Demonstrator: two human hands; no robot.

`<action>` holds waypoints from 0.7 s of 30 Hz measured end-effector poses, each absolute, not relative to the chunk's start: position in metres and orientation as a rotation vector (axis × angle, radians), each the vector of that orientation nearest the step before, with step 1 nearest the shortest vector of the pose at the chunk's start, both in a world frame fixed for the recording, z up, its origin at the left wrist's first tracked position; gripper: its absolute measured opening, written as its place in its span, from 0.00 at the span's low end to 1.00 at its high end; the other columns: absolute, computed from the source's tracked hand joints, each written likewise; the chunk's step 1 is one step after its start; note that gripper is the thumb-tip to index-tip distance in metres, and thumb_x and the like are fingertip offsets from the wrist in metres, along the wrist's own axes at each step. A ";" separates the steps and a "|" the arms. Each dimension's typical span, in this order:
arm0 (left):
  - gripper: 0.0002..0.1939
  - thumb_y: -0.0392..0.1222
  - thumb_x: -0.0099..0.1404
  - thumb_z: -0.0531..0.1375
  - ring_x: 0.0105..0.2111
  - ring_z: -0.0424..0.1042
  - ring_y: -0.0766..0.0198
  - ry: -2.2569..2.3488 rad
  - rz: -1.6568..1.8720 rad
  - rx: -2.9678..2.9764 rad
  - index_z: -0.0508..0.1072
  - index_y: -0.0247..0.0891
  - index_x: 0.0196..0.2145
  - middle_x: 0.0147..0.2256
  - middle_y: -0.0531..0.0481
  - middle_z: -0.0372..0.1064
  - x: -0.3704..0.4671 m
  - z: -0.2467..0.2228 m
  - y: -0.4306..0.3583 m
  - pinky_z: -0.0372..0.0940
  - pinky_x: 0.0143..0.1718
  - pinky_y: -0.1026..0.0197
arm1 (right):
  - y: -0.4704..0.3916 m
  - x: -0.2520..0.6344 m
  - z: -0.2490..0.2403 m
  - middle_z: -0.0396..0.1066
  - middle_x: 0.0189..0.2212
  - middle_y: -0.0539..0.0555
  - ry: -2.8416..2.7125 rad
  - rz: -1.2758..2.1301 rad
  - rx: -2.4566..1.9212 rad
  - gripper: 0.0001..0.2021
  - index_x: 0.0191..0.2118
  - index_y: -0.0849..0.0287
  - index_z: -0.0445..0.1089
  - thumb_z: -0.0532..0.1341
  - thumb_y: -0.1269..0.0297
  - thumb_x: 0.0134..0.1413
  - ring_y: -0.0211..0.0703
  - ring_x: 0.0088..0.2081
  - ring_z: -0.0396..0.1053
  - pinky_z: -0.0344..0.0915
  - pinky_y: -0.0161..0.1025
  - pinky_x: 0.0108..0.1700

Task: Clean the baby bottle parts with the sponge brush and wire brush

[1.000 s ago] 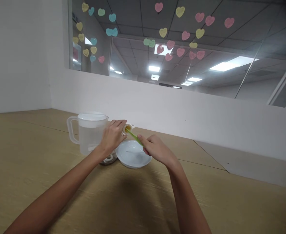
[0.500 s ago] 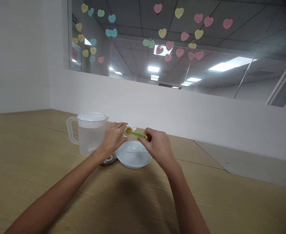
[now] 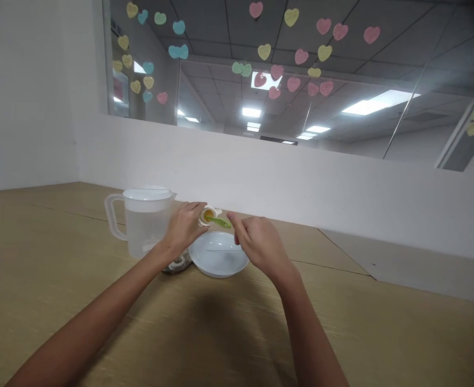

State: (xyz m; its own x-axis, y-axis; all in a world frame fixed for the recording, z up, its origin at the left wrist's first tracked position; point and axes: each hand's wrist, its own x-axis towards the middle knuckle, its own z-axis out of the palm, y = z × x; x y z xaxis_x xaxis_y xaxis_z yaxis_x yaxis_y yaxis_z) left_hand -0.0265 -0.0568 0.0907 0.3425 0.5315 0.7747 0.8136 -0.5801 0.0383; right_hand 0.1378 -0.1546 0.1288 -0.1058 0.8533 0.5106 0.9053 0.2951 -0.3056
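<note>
My left hand (image 3: 185, 224) is wrapped round a small jar (image 3: 207, 216) with a pale rim and a lid tab at its side. The jar's mouth is tilted toward me, and yellow-orange contents show inside. A green spoon (image 3: 219, 221) rests with one end in the jar and its handle sticking out to the right. Close to the handle's end, my right hand (image 3: 261, 244) has one digit stretched toward the spoon and its other fingers partly curled, holding nothing visible. Below both hands stands a white bowl (image 3: 219, 260).
A translucent lidded pitcher (image 3: 146, 215) stands left of my left hand. Partly behind my left wrist lies a dark round item (image 3: 178, 264) with a white mark. The wooden table (image 3: 79, 279) meets a white wall (image 3: 261, 183) at the back.
My right hand has let go of the spoon handle, and its fingers have moved apart from it. The spoon stays in the jar. The whole view has shifted slightly.
</note>
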 end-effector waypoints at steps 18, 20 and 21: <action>0.13 0.40 0.55 0.60 0.43 0.65 0.53 -1.221 -1.054 -2.289 0.69 0.37 0.40 0.43 0.44 0.69 -0.025 0.088 -0.054 0.62 0.38 0.57 | -0.149 0.140 0.123 0.72 0.28 0.49 -2.032 0.001 -1.139 0.10 0.38 0.58 0.68 0.61 0.66 0.47 0.36 0.26 0.65 0.59 0.33 0.29; 0.14 0.40 0.55 0.59 0.43 0.66 0.54 -1.217 -1.062 -2.285 0.69 0.37 0.41 0.43 0.44 0.69 -0.025 0.087 -0.053 0.62 0.39 0.57 | -0.147 0.140 0.122 0.72 0.28 0.50 -2.006 -0.051 -1.112 0.07 0.36 0.58 0.69 0.59 0.67 0.48 0.36 0.27 0.66 0.59 0.33 0.29; 0.15 0.41 0.56 0.59 0.43 0.65 0.54 -1.215 -1.070 -2.282 0.69 0.38 0.42 0.43 0.44 0.69 -0.025 0.087 -0.052 0.62 0.40 0.57 | -0.146 0.140 0.122 0.72 0.28 0.50 -2.006 -0.075 -1.082 0.07 0.35 0.58 0.70 0.58 0.70 0.49 0.36 0.27 0.66 0.59 0.32 0.30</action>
